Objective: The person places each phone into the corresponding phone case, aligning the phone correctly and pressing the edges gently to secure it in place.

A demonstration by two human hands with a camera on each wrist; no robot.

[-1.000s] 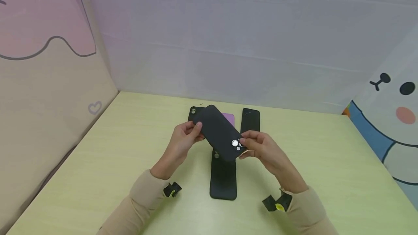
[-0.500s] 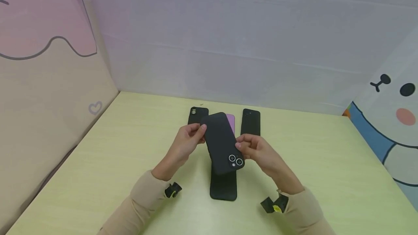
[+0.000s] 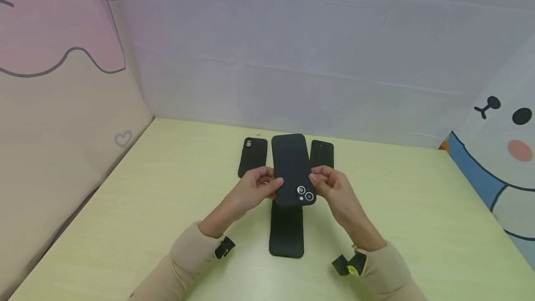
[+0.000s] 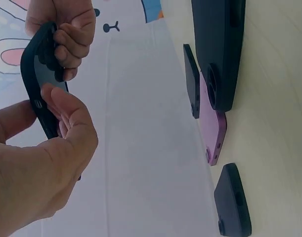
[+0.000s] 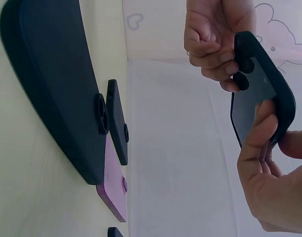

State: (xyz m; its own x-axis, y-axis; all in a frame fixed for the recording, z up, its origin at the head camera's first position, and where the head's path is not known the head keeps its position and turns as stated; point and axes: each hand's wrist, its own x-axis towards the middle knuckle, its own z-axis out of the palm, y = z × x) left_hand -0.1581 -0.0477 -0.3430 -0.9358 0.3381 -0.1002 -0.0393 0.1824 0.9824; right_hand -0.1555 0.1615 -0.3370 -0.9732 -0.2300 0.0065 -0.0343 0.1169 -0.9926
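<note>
A black phone with silver-ringed camera lenses is held up above the table, its back towards the head view and its camera end nearer me. My left hand pinches its left edge between thumb and fingers. On the opposite edge, near the lenses, my right hand pinches it the same way. Both wrist views show the phone's glossy dark face, which mirrors fingertips. Below it, another black phone or case lies on the table, its far end hidden in the head view.
Farther back lie a black phone or case on the left and another black one on the right. A purple one between them is hidden in the head view. A pale cloth wall stands behind the table.
The held phone has turned from a slant to nearly upright in the head view, first coming nearer, then lifting away. Both hands keep their hold; the left has shifted down along its edge.
</note>
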